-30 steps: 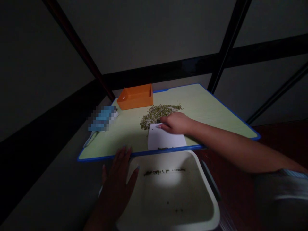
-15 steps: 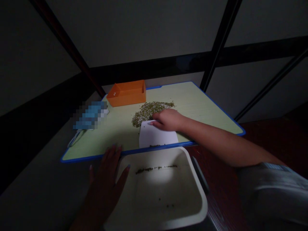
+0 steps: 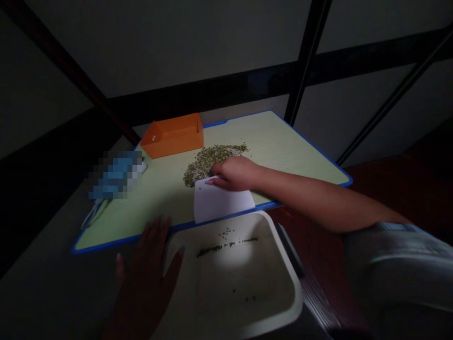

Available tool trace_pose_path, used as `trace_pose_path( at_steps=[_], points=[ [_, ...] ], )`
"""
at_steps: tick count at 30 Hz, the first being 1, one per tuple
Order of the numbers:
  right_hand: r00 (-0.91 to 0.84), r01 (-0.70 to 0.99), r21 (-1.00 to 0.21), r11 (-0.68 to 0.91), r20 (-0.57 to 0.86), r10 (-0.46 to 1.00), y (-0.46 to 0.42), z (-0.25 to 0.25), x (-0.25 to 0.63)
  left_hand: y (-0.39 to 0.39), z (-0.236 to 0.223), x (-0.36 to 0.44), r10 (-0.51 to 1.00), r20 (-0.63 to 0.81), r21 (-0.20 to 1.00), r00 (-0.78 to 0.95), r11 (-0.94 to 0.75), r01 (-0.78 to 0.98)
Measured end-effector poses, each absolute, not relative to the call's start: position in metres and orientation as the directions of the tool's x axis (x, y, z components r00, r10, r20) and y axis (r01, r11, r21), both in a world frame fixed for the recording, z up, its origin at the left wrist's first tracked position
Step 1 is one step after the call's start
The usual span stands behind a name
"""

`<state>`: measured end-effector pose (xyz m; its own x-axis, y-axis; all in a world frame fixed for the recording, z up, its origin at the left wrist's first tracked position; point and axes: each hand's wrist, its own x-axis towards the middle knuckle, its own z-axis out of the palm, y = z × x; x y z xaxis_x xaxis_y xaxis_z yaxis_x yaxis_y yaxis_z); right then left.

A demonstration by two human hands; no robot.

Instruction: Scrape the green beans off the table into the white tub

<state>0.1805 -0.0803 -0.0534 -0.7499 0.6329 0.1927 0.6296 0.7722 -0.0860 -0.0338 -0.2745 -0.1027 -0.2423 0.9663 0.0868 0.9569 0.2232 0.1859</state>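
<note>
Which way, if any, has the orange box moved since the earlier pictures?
No. The orange box keeps its place by the far edge of the table; both slide left in the picture together as the view shifts.

The left hand (image 3: 145, 269) apparently hides part of the tub (image 3: 287, 269).

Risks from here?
1. Green grains might miss the white bin and spill: the white sheet under the right hand reaches the board's blue edge, near the bin's rim.
2. The bin might shift: the left hand lies open at its side, with no firm grip visible.
</note>
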Motion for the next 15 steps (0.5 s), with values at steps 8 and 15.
trace_pose_path(
  at_steps=[8,15],
  points=[
    [-0.672,0.609,-0.233,0.758,0.357,0.649,-0.073,-0.044,0.194,-0.276,-0.101,-0.034,0.966,0.101,0.221,-0.239,0.212,0.952],
    [-0.525,0.739,-0.233,0.633,0.389,0.757,-0.05,-0.046,0.208,-0.274,-0.103,-0.035,0.961,0.076,0.239,-0.267,0.243,0.94]
  ],
)
